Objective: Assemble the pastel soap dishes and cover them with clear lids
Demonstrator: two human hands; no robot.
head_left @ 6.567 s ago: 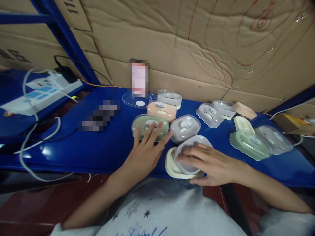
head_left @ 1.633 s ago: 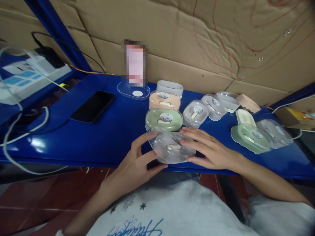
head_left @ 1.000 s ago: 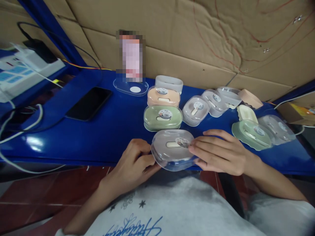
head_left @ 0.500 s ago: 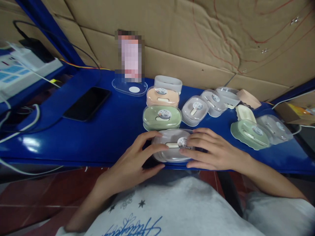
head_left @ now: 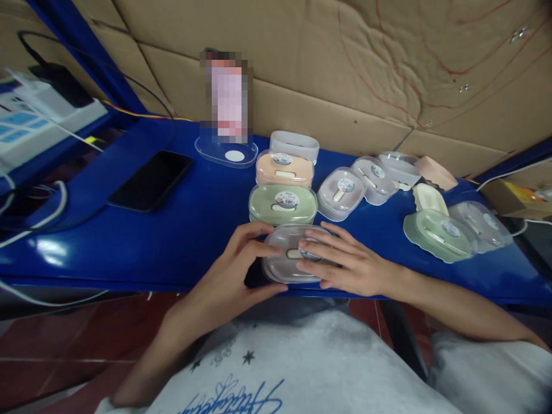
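Observation:
A grey soap box [head_left: 282, 269] with a clear lid lies at the table's front edge. My left hand [head_left: 230, 267] grips its left end, thumb at the near side and fingers on the far side and lid. Across the right part of the lid lies my right hand [head_left: 351, 261], fingers stretched and spread, partly covering the round sticker. The box's right end is hidden under that hand. Just behind stands a green soap box [head_left: 263, 204], with a peach one [head_left: 265, 171] beyond it and a grey open tub [head_left: 297, 142] at the back.
Two smaller grey soap boxes [head_left: 334, 201] stand to the right. Farther right are a wavy-edged green box [head_left: 416, 233], a cream tray [head_left: 431, 198] and a clear-lidded box [head_left: 483, 227]. A black phone [head_left: 150, 181] and a clear lid [head_left: 211, 154] lie left. Cardboard [head_left: 302, 69] forms the back.
My right hand has slid left, farther over the lid and its sticker. The grey soap box has shifted slightly left, and my left hand has closed in around its left end.

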